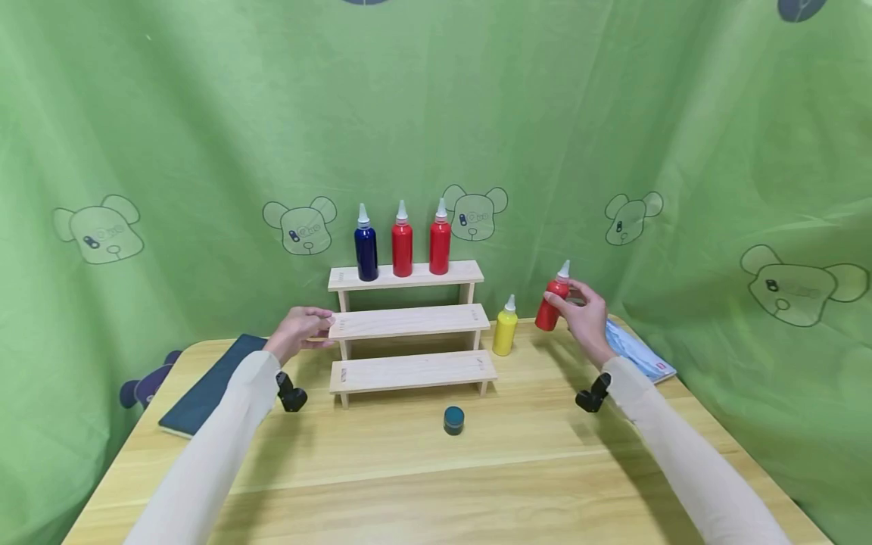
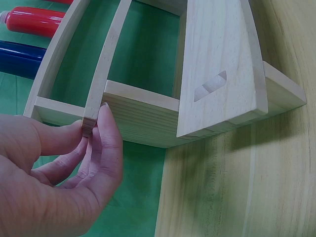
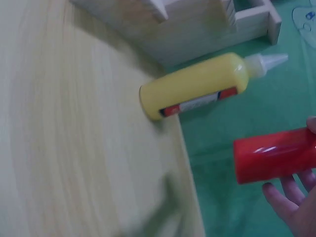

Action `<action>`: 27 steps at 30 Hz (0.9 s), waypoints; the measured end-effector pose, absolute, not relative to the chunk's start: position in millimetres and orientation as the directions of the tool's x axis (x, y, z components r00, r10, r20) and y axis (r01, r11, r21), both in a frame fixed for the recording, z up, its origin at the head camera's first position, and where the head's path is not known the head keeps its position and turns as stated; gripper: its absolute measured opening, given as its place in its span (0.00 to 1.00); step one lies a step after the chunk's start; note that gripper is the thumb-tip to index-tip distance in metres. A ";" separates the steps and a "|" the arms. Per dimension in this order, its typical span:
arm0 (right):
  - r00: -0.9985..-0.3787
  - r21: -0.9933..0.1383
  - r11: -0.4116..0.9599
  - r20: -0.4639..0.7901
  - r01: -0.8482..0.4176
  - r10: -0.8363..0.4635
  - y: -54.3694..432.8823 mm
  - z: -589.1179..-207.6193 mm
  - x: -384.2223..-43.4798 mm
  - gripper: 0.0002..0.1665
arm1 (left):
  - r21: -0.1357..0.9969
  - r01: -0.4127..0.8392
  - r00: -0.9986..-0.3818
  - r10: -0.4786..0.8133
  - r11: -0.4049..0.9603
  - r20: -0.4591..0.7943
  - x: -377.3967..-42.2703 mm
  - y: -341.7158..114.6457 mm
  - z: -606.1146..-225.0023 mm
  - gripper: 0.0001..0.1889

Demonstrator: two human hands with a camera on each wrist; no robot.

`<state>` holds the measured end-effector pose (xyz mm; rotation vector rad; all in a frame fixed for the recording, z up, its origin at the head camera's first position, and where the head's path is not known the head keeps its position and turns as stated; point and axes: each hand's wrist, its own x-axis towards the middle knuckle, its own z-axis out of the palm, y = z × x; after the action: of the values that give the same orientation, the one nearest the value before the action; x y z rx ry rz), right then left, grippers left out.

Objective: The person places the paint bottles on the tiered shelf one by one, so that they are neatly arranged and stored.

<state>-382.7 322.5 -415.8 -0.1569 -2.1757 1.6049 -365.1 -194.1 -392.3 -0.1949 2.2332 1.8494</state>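
Note:
My left hand (image 1: 300,331) pinches the left end of the middle shelf board of a three-step wooden rack (image 1: 409,322); the left wrist view shows thumb and fingers around the board's edge. In my right hand (image 1: 586,314) is a red squeeze bottle (image 1: 550,306) with a white pointed cap, tilted and held above the table at the right. A yellow squeeze bottle (image 3: 195,86) stands on the table between the rack and that hand. Along the top step stand a dark blue bottle (image 1: 366,253) and two red bottles, the middle one (image 1: 403,250) and the right one (image 1: 439,246).
A small round dark teal jar (image 1: 453,420) sits in front of the rack. At the left lies a dark blue book (image 1: 211,386); a light blue booklet (image 1: 636,352) is at the right, behind the right wrist. A green curtain (image 1: 545,113) hangs behind the wooden table (image 1: 381,484).

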 end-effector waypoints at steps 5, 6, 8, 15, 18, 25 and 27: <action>-0.871 -0.910 0.366 0.331 -0.193 0.364 314.7 -403.4 -380.8 0.36 | 0.947 -0.257 -0.962 0.043 0.194 -0.270 -366.0 -193.7 -393.6 0.23; -0.866 -0.905 0.373 0.345 -0.204 0.363 312.3 -400.3 -380.3 0.36 | 0.947 -0.258 -0.962 0.044 0.193 -0.271 -366.4 -193.8 -394.1 0.23; -0.855 -0.893 0.391 0.373 -0.225 0.361 307.6 -393.8 -379.7 0.36 | 0.947 -0.257 -0.962 0.044 0.193 -0.270 -366.9 -194.1 -395.0 0.24; -0.834 -0.878 0.363 0.436 -0.311 0.339 289.5 -372.6 -380.0 0.36 | 0.946 -0.264 -0.960 0.039 0.189 -0.276 -367.1 -195.0 -394.1 0.24; -0.833 -0.875 0.338 0.452 -0.346 0.319 280.5 -366.2 -379.0 0.36 | 0.946 -0.265 -0.960 0.037 0.184 -0.276 -366.5 -195.8 -393.3 0.24; -0.836 -0.870 0.313 0.469 -0.381 0.286 257.2 -362.0 -378.6 0.35 | 0.947 -0.264 -0.961 0.032 0.182 -0.274 -369.0 -195.4 -395.4 0.24; -0.832 -0.863 0.310 0.483 -0.399 0.274 247.7 -363.8 -378.1 0.35 | 0.946 -0.269 -0.960 0.031 0.181 -0.278 -369.3 -195.2 -395.8 0.23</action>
<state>-378.1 247.7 -363.8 0.1110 -2.0218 1.5647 -369.3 -195.2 -395.8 -0.2293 2.2216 1.8584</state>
